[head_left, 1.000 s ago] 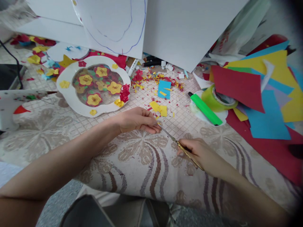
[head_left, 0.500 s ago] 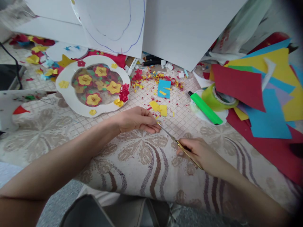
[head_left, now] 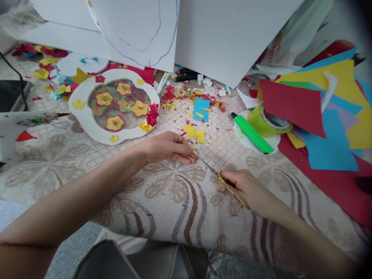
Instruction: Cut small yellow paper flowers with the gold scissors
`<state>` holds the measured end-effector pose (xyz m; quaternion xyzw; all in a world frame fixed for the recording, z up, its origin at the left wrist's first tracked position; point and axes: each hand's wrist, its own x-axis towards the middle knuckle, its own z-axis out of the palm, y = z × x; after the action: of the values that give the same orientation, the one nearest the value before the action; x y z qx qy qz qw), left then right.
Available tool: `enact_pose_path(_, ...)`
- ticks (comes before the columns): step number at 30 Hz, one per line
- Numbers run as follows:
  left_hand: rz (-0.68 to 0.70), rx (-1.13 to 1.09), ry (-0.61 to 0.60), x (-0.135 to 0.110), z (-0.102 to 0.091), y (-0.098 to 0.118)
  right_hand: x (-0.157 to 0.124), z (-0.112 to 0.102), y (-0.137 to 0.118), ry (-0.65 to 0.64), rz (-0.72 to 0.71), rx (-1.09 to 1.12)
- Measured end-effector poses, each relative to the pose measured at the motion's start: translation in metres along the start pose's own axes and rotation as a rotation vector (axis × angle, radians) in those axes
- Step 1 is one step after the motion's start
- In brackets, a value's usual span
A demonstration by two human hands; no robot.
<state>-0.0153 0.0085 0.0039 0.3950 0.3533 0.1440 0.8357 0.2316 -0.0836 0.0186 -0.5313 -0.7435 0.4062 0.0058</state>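
My right hand (head_left: 242,188) is closed round the gold handles of a pair of scissors (head_left: 214,171), whose blades point up and left. The blades look nearly together, with their tips at the fingertips of my left hand (head_left: 171,148). That hand is closed in a pinch above the tablecloth. A tiny piece of yellow paper (head_left: 194,151) shows at its fingertips, mostly hidden by the fingers. Just beyond lie yellow paper scraps (head_left: 195,133) and a blue paper piece (head_left: 201,109) with yellow strips on it.
Left of centre lies a white frame (head_left: 87,126) with paper flowers. A glue gun (head_left: 17,133) is at the left edge. On the right are a green cutter knife (head_left: 252,133), a tape roll (head_left: 263,120) and coloured paper sheets (head_left: 331,143). White boards (head_left: 226,35) stand behind.
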Motion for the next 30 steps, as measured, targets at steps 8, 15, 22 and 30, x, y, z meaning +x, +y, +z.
enact_pose_path(8, -0.011, -0.008, -0.017, -0.0013, 0.0013, 0.0017, -0.0002, -0.0024, -0.0001, -0.020, 0.004, 0.037)
enact_pose_path(15, 0.000, -0.013, -0.023, -0.0011, 0.0015, 0.0008, -0.0004, -0.0035, 0.0000, -0.024, -0.005, 0.066)
enact_pose_path(22, 0.005, -0.015, -0.029, -0.0001, 0.0008, -0.0004, 0.0001, -0.0046, -0.0024, -0.030, -0.015, 0.077)
enact_pose_path(30, 0.017, -0.029, -0.039, 0.0000, -0.0004, -0.0017, 0.0009, -0.0042, -0.0015, -0.035, 0.002, 0.061)
